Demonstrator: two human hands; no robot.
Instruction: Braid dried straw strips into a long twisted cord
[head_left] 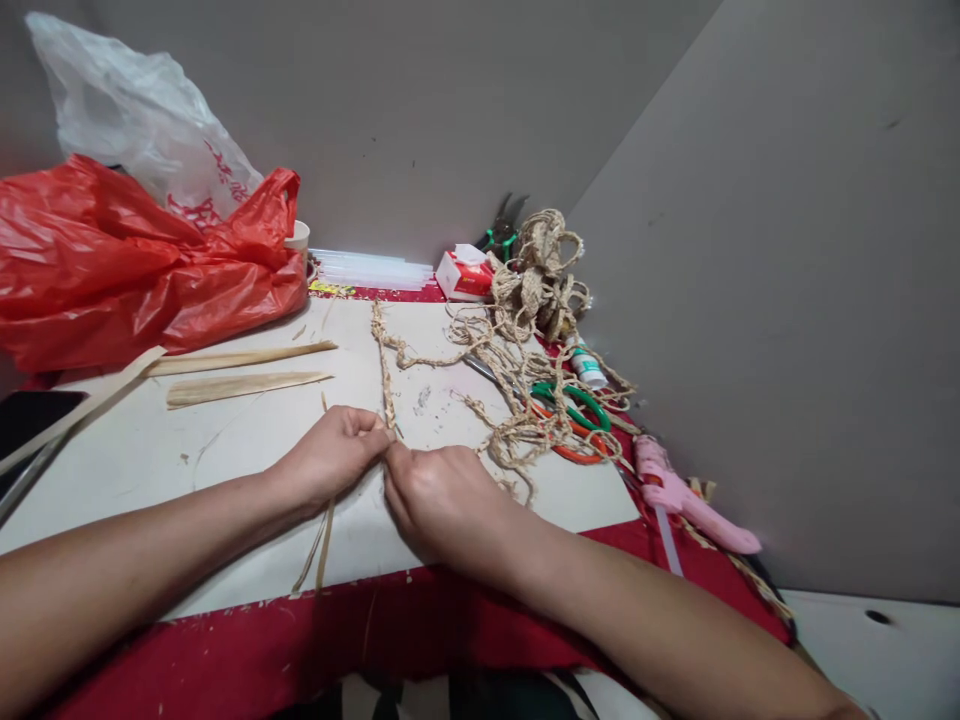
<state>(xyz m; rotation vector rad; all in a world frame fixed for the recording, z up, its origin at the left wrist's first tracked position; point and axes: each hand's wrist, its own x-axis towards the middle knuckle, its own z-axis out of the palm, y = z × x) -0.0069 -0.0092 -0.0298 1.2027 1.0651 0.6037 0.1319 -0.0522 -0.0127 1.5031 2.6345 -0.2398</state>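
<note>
A thin braided straw cord (386,370) runs down the white board (247,460) toward me, and its near end sits between my hands. My left hand (337,450) is closed in a pinch on it, thumb against the fingers. Knuckles up, my right hand (442,495) is curled at the same spot, touching the left fingertips; its own fingertips are hidden. Loose straw strands (325,545) stick out below my left hand. Two flat dry straw strips (247,390) lie on the board to the left. Tangled braided cord (517,440) is heaped right of my hands.
Scissors with green and orange handles (574,408) lie among the cord. A pink glue gun (694,500) rests at the right edge. Behind stand a tissue box (465,274), clear glue sticks (367,270) and pliers (504,230). A red plastic bag (142,270) fills the back left.
</note>
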